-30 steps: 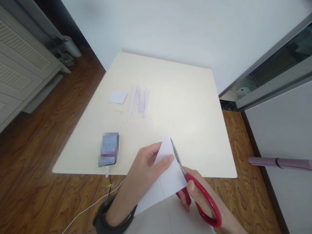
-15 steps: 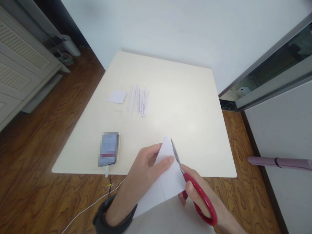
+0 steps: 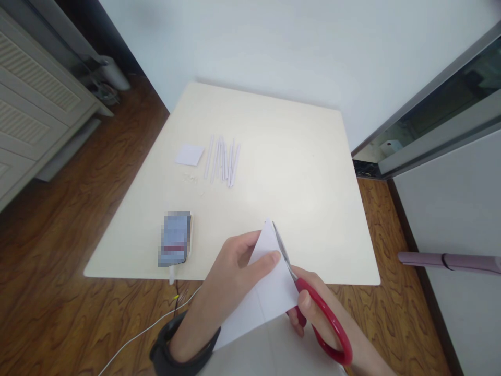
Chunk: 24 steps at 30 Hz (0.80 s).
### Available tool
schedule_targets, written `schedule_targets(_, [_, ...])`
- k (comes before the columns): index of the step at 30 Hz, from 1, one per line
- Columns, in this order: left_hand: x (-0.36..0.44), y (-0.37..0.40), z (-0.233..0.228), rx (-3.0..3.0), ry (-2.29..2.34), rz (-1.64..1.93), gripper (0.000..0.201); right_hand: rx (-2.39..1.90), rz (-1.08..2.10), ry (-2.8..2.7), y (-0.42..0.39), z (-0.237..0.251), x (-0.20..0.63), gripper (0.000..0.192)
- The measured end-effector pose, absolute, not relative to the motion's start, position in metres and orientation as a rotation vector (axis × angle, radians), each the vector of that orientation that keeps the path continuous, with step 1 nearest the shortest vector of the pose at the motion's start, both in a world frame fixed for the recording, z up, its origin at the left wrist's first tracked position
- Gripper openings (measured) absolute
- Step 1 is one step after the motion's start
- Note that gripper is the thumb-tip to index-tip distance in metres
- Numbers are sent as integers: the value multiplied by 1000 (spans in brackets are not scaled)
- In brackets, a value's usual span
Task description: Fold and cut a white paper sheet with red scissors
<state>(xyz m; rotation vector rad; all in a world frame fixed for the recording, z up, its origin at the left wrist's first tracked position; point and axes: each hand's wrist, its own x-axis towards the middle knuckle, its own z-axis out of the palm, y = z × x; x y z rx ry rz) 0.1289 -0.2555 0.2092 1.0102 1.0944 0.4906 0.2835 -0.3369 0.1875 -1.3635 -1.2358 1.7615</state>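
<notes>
A folded sheet of white paper is pinched in my left hand, thumb on top and the other fingers underneath. My right hand grips red-handled scissors. Their blades lie along the paper's right edge, one blade above and the other mostly hidden behind the sheet. The paper's pointed corner and the scissor tips face away from me, over the front part of the table. A black band circles my left wrist.
On the white table lie several thin white paper sticks, a small white paper piece and tiny scraps. A phone with a cable sits front left. A wall borders the far edge.
The scissors' handles have spread slightly, the lower one moving right. A dark blade tip now peeks out left of the paper's point. My left hand has barely moved.
</notes>
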Motion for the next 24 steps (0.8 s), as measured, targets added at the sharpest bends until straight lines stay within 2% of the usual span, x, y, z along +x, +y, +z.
schedule_targets(5, [131,-255,211,1071,1066,496,16,-1299,1753,-1238,-338,184,282,44])
schedule_targets(14, [128,-259,205,1291,1187,582,32,-1319,1751,-1221,-342,179,284,42])
schedule_targets(24, [131,-261,205,1264,1215,556,33,-1388,1734,-1198,-341,184,282,42])
